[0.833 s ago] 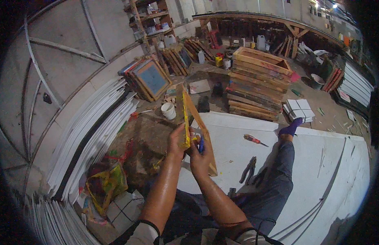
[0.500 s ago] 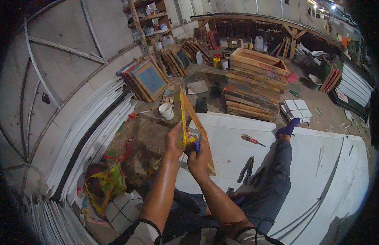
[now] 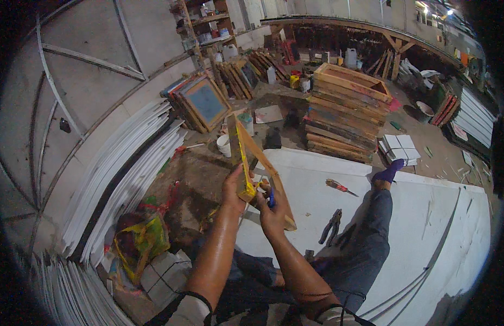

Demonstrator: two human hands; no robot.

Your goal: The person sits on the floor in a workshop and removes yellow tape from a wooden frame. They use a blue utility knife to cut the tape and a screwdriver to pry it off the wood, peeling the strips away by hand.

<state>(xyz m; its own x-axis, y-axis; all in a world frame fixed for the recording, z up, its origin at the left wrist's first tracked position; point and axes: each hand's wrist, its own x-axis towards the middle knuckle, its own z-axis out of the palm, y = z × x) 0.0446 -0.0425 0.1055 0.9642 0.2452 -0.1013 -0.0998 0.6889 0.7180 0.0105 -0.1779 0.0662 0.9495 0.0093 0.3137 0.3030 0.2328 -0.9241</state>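
Note:
In front of me a wooden frame stands tilted, with yellow paint or tape along its left edge. My left hand is closed round that edge at the near corner. At the same corner, my right hand has its fingers curled inside the frame round a blue-handled tool, whose working end is hidden. To the right, a screwdriver with a red and clear handle and dark pliers lie on a white sheet, apart from both hands.
Stacked wooden frames rise beyond the sheet. White panels lean along the left wall. A white bucket stands behind the frame, and a yellow bag lies at lower left. My outstretched leg crosses the sheet beside the pliers.
The frame has turned slightly, so more of its left side's outer face shows. Both hands keep their hold, and the right has shifted a little right. The whole view has moved slightly.

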